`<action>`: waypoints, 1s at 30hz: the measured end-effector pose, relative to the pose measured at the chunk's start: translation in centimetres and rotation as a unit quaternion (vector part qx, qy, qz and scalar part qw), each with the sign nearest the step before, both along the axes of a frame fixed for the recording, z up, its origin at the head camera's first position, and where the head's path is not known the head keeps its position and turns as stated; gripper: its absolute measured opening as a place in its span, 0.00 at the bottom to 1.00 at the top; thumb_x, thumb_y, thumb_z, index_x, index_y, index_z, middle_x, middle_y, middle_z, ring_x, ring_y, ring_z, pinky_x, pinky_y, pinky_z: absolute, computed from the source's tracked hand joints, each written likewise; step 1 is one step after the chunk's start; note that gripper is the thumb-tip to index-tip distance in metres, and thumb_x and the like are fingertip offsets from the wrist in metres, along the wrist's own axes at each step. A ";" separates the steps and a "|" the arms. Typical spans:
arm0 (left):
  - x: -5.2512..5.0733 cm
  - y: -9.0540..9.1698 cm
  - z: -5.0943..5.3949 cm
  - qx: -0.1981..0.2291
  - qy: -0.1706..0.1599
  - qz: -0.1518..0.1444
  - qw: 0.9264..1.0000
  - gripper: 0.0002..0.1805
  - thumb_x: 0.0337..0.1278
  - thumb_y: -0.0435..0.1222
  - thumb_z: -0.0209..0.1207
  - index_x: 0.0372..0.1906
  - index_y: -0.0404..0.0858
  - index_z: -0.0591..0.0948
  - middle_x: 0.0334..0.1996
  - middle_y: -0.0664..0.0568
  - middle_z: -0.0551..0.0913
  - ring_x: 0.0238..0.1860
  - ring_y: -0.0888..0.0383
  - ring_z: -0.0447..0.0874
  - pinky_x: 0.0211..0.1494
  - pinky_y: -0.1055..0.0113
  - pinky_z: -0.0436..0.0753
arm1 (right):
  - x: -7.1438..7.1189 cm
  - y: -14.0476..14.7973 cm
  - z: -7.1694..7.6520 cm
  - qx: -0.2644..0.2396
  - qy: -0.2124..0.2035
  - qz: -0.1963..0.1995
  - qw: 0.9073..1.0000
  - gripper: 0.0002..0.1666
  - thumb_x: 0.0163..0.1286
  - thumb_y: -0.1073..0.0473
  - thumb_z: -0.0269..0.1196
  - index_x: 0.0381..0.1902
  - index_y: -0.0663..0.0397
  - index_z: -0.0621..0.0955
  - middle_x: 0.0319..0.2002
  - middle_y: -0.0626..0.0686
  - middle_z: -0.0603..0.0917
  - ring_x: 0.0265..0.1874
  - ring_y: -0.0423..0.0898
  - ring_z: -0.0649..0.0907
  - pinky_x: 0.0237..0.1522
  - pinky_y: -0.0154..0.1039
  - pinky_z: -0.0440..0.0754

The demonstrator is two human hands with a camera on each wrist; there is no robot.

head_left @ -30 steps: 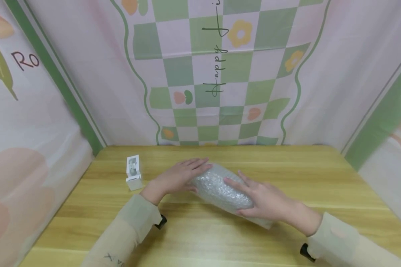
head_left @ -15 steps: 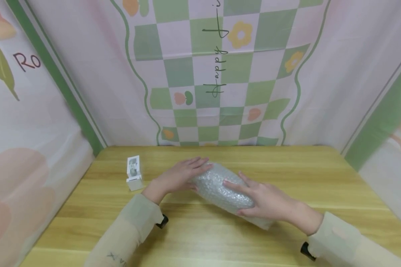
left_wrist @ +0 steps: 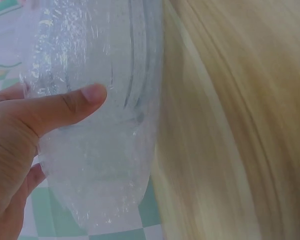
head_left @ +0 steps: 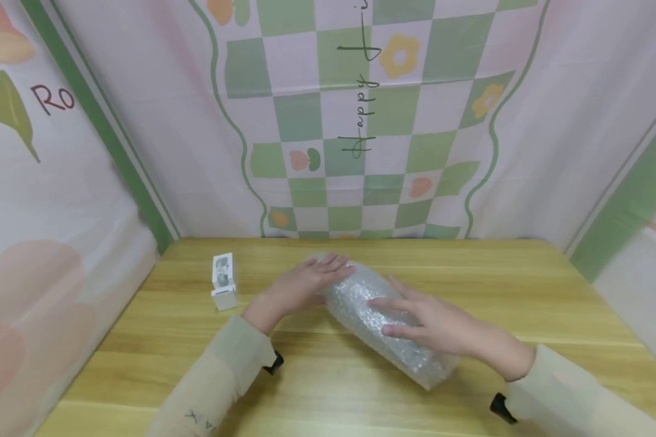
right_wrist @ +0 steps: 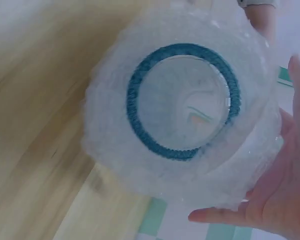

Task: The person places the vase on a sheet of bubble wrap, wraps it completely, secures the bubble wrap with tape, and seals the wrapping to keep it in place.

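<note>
A bundle of clear bubble wrap [head_left: 355, 309] lies slantwise on the wooden table. My left hand [head_left: 295, 290] holds its far left end, fingers over the top. In the left wrist view, the thumb [left_wrist: 72, 105] lies along one side of the wrap, with other fingers partly hidden behind. My right hand [head_left: 448, 325] rests on the nearer right part, its fingers spread and fairly straight. The right wrist view looks into the bundle's end, where a round clear opening sits inside a teal ring [right_wrist: 133, 100]; the wrap hides what kind of thing is inside.
A small white box [head_left: 225, 282] with a printed picture stands on the left of the table [head_left: 317, 394]. A checked cloth backdrop [head_left: 341, 188] hangs behind the far edge, and more printed cloth hangs at both sides.
The bundle's near end has turned and shows more below my right hand. That hand's fingers have spread and loosened over the wrap. My left hand keeps its place at the far end.
</note>
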State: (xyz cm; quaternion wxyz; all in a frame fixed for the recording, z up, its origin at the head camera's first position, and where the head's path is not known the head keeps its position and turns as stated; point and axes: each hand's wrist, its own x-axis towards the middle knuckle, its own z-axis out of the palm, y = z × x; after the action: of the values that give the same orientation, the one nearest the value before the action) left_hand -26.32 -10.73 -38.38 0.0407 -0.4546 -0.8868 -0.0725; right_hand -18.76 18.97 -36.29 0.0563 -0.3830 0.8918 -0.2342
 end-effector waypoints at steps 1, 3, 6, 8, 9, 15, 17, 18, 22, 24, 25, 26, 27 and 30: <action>0.1 0.0 0.0 0.005 0.000 -0.001 1.000 0.49 0.54 0.31 0.72 0.80 0.45 0.62 0.79 0.45 0.56 0.79 0.47 0.53 0.78 0.44 0.57 | -0.2 -0.2 0.0 -0.015 -0.008 -0.001 1.000 0.30 0.78 0.43 0.58 0.72 0.46 0.76 0.77 0.73 0.52 0.64 0.74 0.73 0.59 0.72 0.74; 0.2 0.1 -0.1 0.013 0.004 -0.004 1.000 0.48 0.54 0.29 0.72 0.80 0.44 0.63 0.79 0.43 0.57 0.78 0.46 0.55 0.78 0.44 0.58 | -0.5 -0.6 0.1 -0.041 -0.015 -0.003 0.999 0.25 0.78 0.46 0.59 0.67 0.50 0.79 0.77 0.72 0.54 0.68 0.74 0.69 0.63 0.73 0.69; 0.3 0.2 -0.1 0.016 0.015 -0.005 1.000 0.47 0.54 0.29 0.72 0.79 0.44 0.65 0.78 0.43 0.59 0.77 0.44 0.57 0.77 0.45 0.60 | -1.0 -1.1 -0.2 -0.063 -0.022 -0.015 0.998 0.20 0.78 0.48 0.59 0.59 0.50 0.82 0.76 0.71 0.57 0.69 0.73 0.67 0.67 0.70 0.66; 0.3 0.2 0.0 0.018 0.025 -0.009 1.000 0.46 0.54 0.29 0.72 0.78 0.44 0.66 0.77 0.41 0.61 0.76 0.43 0.59 0.76 0.44 0.62 | -1.3 -1.1 -0.4 -0.076 -0.025 -0.021 0.997 0.16 0.78 0.49 0.60 0.56 0.48 0.83 0.76 0.70 0.59 0.68 0.73 0.68 0.65 0.70 0.70; 0.4 0.2 -0.1 0.018 0.028 -0.009 0.999 0.46 0.54 0.29 0.72 0.78 0.44 0.66 0.77 0.41 0.61 0.76 0.42 0.60 0.76 0.44 0.63 | -1.4 -1.1 -0.5 -0.082 -0.027 -0.026 0.996 0.14 0.78 0.50 0.60 0.54 0.48 0.83 0.76 0.70 0.60 0.68 0.73 0.69 0.63 0.70 0.72; 0.3 0.2 -0.2 0.022 0.039 -0.011 0.999 0.46 0.53 0.29 0.73 0.78 0.45 0.67 0.76 0.41 0.62 0.75 0.41 0.62 0.75 0.44 0.65 | -1.6 -0.8 -0.9 -0.104 -0.036 -0.054 0.992 0.28 0.73 0.49 0.66 0.66 0.52 0.76 0.75 0.69 0.61 0.67 0.75 0.68 0.60 0.73 0.73; 0.4 0.2 -0.3 0.024 0.040 -0.012 0.999 0.46 0.53 0.29 0.73 0.78 0.46 0.68 0.76 0.40 0.63 0.75 0.40 0.62 0.75 0.44 0.65 | -1.7 -0.8 -1.1 -0.112 -0.056 -0.068 0.990 0.43 0.70 0.47 0.68 0.76 0.55 0.65 0.75 0.72 0.56 0.68 0.76 0.66 0.60 0.74 0.72; 0.4 0.2 -0.3 0.025 0.041 -0.012 0.999 0.46 0.52 0.29 0.73 0.77 0.46 0.68 0.76 0.40 0.63 0.75 0.40 0.62 0.75 0.44 0.66 | -1.8 -0.7 -1.1 -0.118 -0.066 -0.070 0.988 0.50 0.69 0.47 0.69 0.80 0.55 0.58 0.76 0.73 0.54 0.68 0.77 0.65 0.60 0.74 0.71; 0.4 0.1 -0.3 0.025 0.037 -0.010 0.999 0.46 0.52 0.29 0.73 0.78 0.46 0.68 0.76 0.41 0.63 0.75 0.40 0.61 0.75 0.44 0.65 | -2.4 -0.5 -1.3 -0.139 -0.125 -0.058 0.981 0.62 0.68 0.50 0.71 0.83 0.59 0.44 0.78 0.74 0.45 0.71 0.79 0.56 0.64 0.76 0.64; 0.5 0.1 -0.3 0.024 0.031 -0.008 0.999 0.46 0.53 0.29 0.73 0.78 0.47 0.68 0.76 0.41 0.62 0.75 0.40 0.61 0.75 0.44 0.65 | -2.7 -0.4 -1.4 -0.139 -0.144 -0.035 0.979 0.62 0.68 0.51 0.70 0.82 0.61 0.43 0.79 0.73 0.44 0.74 0.77 0.51 0.67 0.76 0.57; 0.5 0.1 -0.3 0.025 0.027 -0.007 0.999 0.46 0.53 0.29 0.73 0.78 0.47 0.68 0.76 0.41 0.62 0.76 0.40 0.60 0.75 0.44 0.64 | -2.9 -0.3 -1.5 -0.136 -0.152 -0.025 0.979 0.62 0.69 0.52 0.70 0.82 0.61 0.43 0.79 0.71 0.43 0.75 0.76 0.49 0.68 0.76 0.54; 0.5 0.1 -0.3 0.026 0.023 -0.006 0.999 0.45 0.54 0.29 0.72 0.78 0.46 0.68 0.77 0.41 0.62 0.76 0.40 0.60 0.75 0.44 0.64 | -3.0 -0.3 -1.5 -0.133 -0.158 -0.015 0.978 0.61 0.69 0.52 0.70 0.83 0.61 0.43 0.79 0.71 0.43 0.75 0.75 0.49 0.68 0.76 0.53; 0.5 0.1 -0.3 0.026 0.021 -0.005 0.999 0.45 0.54 0.29 0.72 0.78 0.46 0.67 0.77 0.40 0.62 0.76 0.40 0.60 0.75 0.43 0.63 | -3.1 -0.2 -1.5 -0.129 -0.161 -0.005 0.978 0.60 0.69 0.52 0.70 0.83 0.60 0.44 0.79 0.70 0.44 0.75 0.75 0.49 0.68 0.76 0.54; 0.5 0.1 -0.1 0.023 0.012 -0.002 1.000 0.46 0.55 0.28 0.71 0.78 0.47 0.66 0.77 0.41 0.60 0.76 0.40 0.58 0.76 0.43 0.62 | -3.3 -0.1 -1.6 -0.111 -0.167 0.016 0.979 0.58 0.69 0.51 0.69 0.83 0.58 0.48 0.79 0.71 0.44 0.75 0.76 0.48 0.67 0.78 0.54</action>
State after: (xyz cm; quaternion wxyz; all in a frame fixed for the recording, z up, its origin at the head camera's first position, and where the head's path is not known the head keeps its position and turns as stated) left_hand -25.79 -10.63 -38.53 0.0618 -0.4559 -0.8836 -0.0871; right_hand -22.03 18.86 -37.85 0.1656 -0.3563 0.8320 -0.3918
